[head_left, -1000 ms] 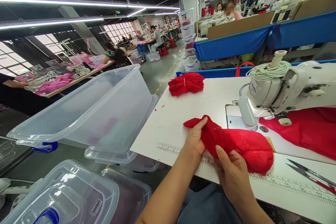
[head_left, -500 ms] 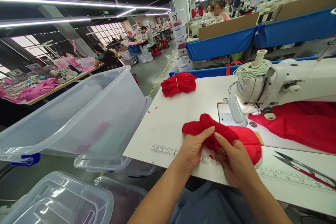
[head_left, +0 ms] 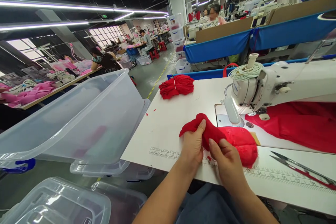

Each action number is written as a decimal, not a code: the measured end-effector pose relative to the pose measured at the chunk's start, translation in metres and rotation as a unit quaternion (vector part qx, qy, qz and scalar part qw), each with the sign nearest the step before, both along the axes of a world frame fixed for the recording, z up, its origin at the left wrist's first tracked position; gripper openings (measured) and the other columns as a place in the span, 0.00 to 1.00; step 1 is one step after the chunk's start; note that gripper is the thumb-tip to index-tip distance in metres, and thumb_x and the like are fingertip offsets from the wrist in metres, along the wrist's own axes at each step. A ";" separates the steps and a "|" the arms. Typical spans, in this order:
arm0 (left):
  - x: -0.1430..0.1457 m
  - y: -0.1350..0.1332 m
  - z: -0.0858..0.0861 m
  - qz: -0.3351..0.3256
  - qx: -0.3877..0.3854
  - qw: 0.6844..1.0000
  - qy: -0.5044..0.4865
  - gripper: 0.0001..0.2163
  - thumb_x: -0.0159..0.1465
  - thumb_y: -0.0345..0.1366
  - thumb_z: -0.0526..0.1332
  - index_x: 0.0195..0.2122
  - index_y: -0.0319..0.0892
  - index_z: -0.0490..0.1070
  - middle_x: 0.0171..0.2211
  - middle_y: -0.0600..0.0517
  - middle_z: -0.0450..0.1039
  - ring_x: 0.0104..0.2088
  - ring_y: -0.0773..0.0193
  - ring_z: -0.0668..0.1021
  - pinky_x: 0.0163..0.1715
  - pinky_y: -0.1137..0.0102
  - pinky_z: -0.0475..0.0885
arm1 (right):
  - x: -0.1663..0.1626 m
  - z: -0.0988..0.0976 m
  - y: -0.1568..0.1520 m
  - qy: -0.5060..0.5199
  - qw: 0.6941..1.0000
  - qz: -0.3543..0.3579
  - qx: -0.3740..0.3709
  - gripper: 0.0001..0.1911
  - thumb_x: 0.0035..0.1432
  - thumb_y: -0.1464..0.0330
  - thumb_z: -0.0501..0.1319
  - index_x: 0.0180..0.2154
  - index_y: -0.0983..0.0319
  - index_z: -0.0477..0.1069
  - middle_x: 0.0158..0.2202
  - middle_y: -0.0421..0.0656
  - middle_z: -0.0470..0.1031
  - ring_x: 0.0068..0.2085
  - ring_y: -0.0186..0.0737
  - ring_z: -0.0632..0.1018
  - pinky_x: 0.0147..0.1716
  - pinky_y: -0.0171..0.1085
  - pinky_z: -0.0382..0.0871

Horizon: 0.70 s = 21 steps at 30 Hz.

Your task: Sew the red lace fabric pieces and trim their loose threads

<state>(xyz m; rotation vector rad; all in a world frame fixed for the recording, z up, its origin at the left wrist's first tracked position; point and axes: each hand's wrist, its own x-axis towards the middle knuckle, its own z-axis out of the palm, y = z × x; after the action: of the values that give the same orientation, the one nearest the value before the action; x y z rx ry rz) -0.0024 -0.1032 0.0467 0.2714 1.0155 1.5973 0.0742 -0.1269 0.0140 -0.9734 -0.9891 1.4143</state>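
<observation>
Bunched between my two hands is a piece of red fabric [head_left: 210, 131], held above the white sewing table near its front edge. My left hand [head_left: 193, 143] is closed on its left part, thumb on top. My right hand [head_left: 225, 157] pinches the lower right part of it; the fingers beneath are hidden. Just right of that lies another red fabric piece [head_left: 243, 143], rounded and seamed, partly behind my right hand. The white sewing machine [head_left: 252, 87] stands beyond, with a larger red cloth [head_left: 296, 122] under its arm.
Thread snips or scissors [head_left: 301, 169] lie at the right on the table [head_left: 168, 122], by a printed ruler. A tied red fabric bundle [head_left: 176, 86] sits at the back. Big clear plastic bins [head_left: 118, 119] flank the left edge. Other people work farther off.
My right hand has shifted a little left and down, and the fingers have changed their hold on the fabric. My left thumb has moved slightly left. The view has turned slightly.
</observation>
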 end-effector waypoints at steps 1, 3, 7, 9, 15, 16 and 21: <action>-0.002 0.004 0.000 0.015 -0.010 1.000 -0.002 0.11 0.49 0.34 0.74 0.23 0.37 0.72 0.22 0.53 0.73 0.26 0.66 0.76 0.31 0.70 0.73 | -0.001 -0.002 -0.005 -0.005 1.000 -0.005 0.009 0.30 0.49 0.49 0.66 0.18 0.58 0.50 0.17 0.32 0.50 0.20 0.28 0.54 0.18 0.32 0.49; -0.011 0.014 0.003 0.056 -0.035 0.998 -0.001 0.11 0.53 0.31 0.72 0.21 0.37 0.70 0.21 0.53 0.72 0.23 0.68 0.74 0.27 0.72 0.71 | -0.003 -0.003 -0.014 -0.027 0.998 0.014 0.056 0.26 0.53 0.51 0.64 0.18 0.59 0.55 0.18 0.33 0.52 0.20 0.29 0.55 0.18 0.32 0.49; -0.029 0.024 0.011 0.148 -0.043 0.988 0.023 0.13 0.53 0.31 0.72 0.21 0.38 0.68 0.23 0.55 0.73 0.25 0.70 0.75 0.31 0.73 0.71 | 0.001 0.000 -0.023 -0.116 0.970 0.116 0.182 0.20 0.62 0.58 0.56 0.21 0.60 0.64 0.18 0.36 0.62 0.21 0.31 0.62 0.21 0.33 0.54; -0.031 0.019 0.012 0.136 -0.020 0.990 0.040 0.13 0.50 0.34 0.74 0.21 0.38 0.69 0.22 0.55 0.71 0.24 0.70 0.74 0.32 0.73 0.70 | 0.006 0.004 -0.018 -0.117 0.975 0.116 0.146 0.18 0.62 0.57 0.57 0.25 0.60 0.68 0.21 0.37 0.65 0.23 0.32 0.64 0.22 0.32 0.57; -0.018 -0.012 -0.005 0.066 -0.029 0.985 0.156 0.17 0.51 0.49 0.72 0.23 0.39 0.73 0.22 0.53 0.73 0.27 0.64 0.76 0.32 0.71 0.71 | -0.001 0.007 -0.005 0.043 0.995 0.086 -0.031 0.18 0.51 0.53 0.68 0.35 0.60 0.74 0.25 0.38 0.69 0.24 0.31 0.63 0.22 0.31 0.59; -0.017 -0.016 -0.007 0.052 -0.042 0.984 0.166 0.17 0.51 0.49 0.71 0.24 0.39 0.74 0.22 0.53 0.74 0.28 0.63 0.77 0.33 0.70 0.71 | -0.004 0.006 -0.006 0.077 0.993 0.070 -0.048 0.17 0.49 0.55 0.69 0.35 0.60 0.74 0.26 0.37 0.69 0.24 0.31 0.64 0.22 0.31 0.60; -0.020 -0.027 0.000 0.047 0.005 0.972 0.228 0.12 0.53 0.46 0.70 0.28 0.41 0.77 0.28 0.52 0.79 0.33 0.60 0.80 0.35 0.71 0.73 | -0.017 0.001 -0.010 0.138 0.989 0.004 -0.056 0.15 0.48 0.55 0.70 0.33 0.58 0.74 0.22 0.34 0.65 0.23 0.30 0.62 0.23 0.31 0.59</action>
<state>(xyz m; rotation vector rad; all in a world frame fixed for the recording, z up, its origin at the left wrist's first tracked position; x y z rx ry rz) -0.0224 -0.1300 0.0463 0.6264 1.3868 1.6630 0.0576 -0.1367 0.0150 -0.8257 -0.7155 1.5763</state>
